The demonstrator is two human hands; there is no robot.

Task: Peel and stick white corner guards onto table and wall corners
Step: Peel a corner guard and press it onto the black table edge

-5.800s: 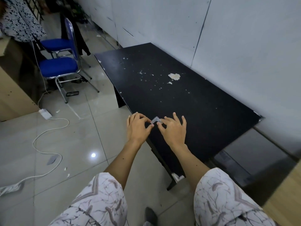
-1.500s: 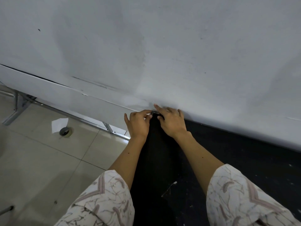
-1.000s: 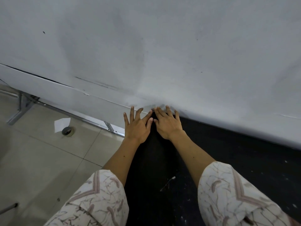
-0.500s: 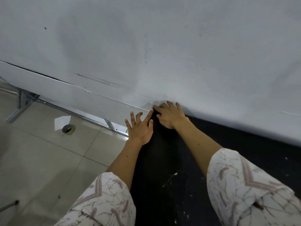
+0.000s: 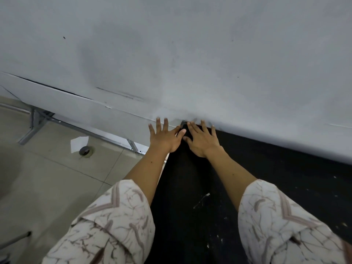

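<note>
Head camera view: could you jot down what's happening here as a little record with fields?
Left hand: fingers straight, at the table's side edge
Right hand: fingers spread, flat on the tabletop
Corner guard: barely visible at the table corner by the wall
Table: black, scuffed with pale flecks
Wall: grey-white, marked
Floor: pale tiles

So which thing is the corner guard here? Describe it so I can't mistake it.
Start at the grey wall and follow its lower edge to where the black table ends in a far corner against it. The corner guard is the small pale piece capping that corner, just beyond the right hand fingertips, the only light thing on the dark tabletop edge there.
</note>
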